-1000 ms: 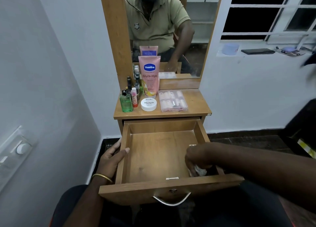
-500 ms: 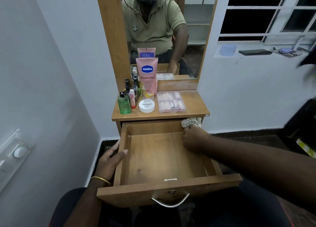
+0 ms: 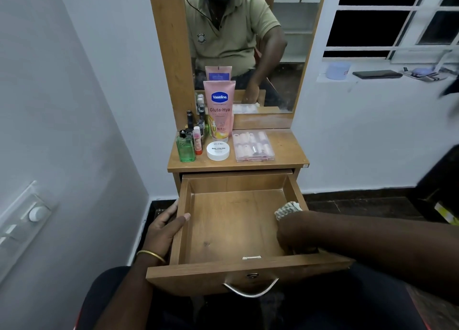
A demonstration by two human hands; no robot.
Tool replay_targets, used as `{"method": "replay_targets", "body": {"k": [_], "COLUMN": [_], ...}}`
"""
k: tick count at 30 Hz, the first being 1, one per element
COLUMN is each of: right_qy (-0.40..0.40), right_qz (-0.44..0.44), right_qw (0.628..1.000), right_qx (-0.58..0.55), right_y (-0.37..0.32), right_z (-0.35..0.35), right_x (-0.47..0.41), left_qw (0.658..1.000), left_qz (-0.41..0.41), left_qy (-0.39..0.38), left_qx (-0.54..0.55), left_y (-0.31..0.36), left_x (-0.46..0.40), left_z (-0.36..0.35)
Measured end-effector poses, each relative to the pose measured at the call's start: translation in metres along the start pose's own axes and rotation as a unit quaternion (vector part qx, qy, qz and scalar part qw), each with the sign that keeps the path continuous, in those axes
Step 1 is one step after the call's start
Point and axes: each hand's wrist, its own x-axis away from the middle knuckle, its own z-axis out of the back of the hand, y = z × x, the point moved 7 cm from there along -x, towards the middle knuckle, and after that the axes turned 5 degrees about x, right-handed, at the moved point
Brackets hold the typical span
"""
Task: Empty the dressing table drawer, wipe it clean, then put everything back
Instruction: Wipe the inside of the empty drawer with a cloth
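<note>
The wooden drawer (image 3: 233,220) is pulled out and holds nothing but my right hand (image 3: 294,232), which grips a pale cloth (image 3: 288,209) against the inner right side. My left hand (image 3: 165,227) holds the drawer's left wall, thumb hooked over the rim. On the tabletop stand a pink Vaseline tube (image 3: 219,111), a white nail polish remover jar (image 3: 218,151), a clear pink nail case (image 3: 253,145), a green bottle (image 3: 185,147), a small pink stick (image 3: 197,140) and several dark bottles (image 3: 190,120).
A mirror (image 3: 246,43) rises behind the tabletop. A grey wall with a switch plate (image 3: 22,225) is close on the left. To the right, a window sill carries a blue tub (image 3: 337,70) and a dark phone (image 3: 377,74). The metal drawer handle (image 3: 250,290) hangs in front.
My right hand with the cloth went from the front right corner up to the back right corner, then slid back toward the middle of the right side. The left hand stayed on the wall.
</note>
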Motion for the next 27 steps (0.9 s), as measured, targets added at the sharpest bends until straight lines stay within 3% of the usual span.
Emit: {"method": "replay_targets", "body": {"k": [3,6,8,10,14,24,27], "right_qy": [0.020,0.152,0.259,0.299,0.243,0.138,0.098], "right_qz": [0.030,0.047,0.054,0.095,0.163,0.101,0.060], "right_qw": [0.990,0.954,0.910,0.886,0.908,0.916,0.934], "right_qx": [-0.133,-0.254,-0.319,-0.340,-0.301,-0.362,-0.339], "right_y": [0.010,0.015,0.003,-0.030,-0.087,-0.050,-0.033], "right_z": [0.018,0.059,0.089,0.111,0.130,0.088,0.070], "right_x": [0.015,0.019,0.012,0.000,-0.027,-0.032,-0.030], "left_qw": [1.000,1.000,1.000,1.000,1.000,1.000,1.000], "left_qz": [0.001,0.002,0.001,-0.001,0.001,-0.017,-0.007], "left_qy": [-0.002,-0.005,-0.003,0.001,0.008,0.019,0.016], "left_qx": [-0.001,-0.001,0.000,0.002,0.009,-0.001,0.003], "left_y": [0.002,0.002,0.002,0.001,0.000,0.011,0.010], "left_x": [0.002,0.002,0.001,-0.001,-0.004,0.004,0.003], "left_z": [0.000,-0.001,-0.001,0.000,-0.002,-0.008,-0.007]}}
